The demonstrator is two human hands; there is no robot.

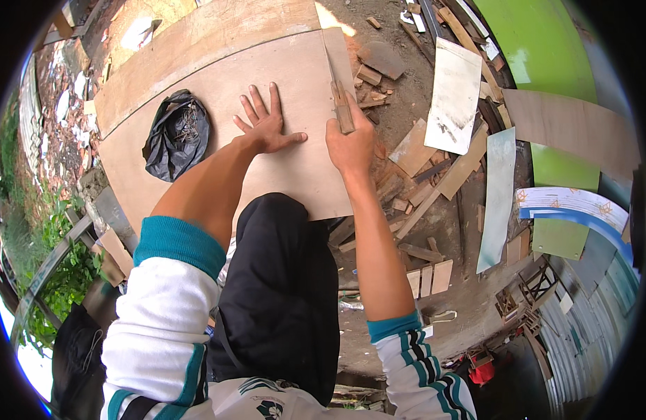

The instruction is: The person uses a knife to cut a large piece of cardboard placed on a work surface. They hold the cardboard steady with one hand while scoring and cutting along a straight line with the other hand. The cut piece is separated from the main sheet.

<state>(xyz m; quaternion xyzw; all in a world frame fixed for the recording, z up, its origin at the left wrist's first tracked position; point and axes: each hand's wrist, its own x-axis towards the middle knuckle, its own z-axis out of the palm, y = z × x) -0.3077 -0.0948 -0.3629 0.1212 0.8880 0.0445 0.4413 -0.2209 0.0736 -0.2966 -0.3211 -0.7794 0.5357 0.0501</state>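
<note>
A light brown plywood sheet lies in front of me, and my bent knee in black trousers meets its near edge. My left hand is pressed flat on the sheet with its fingers spread. At the sheet's right side, my right hand is closed round the wooden handle of a handsaw. The saw's thin blade points away from me, along a cut line near that edge. To the left of my left hand, an open black plastic bag rests on the plywood, with what look like nails inside.
Wood offcuts litter the dirt ground on the right, near a pale rectangular panel. Farther right stand a green panel and corrugated metal sheets. Plants and a curved rail are at the left.
</note>
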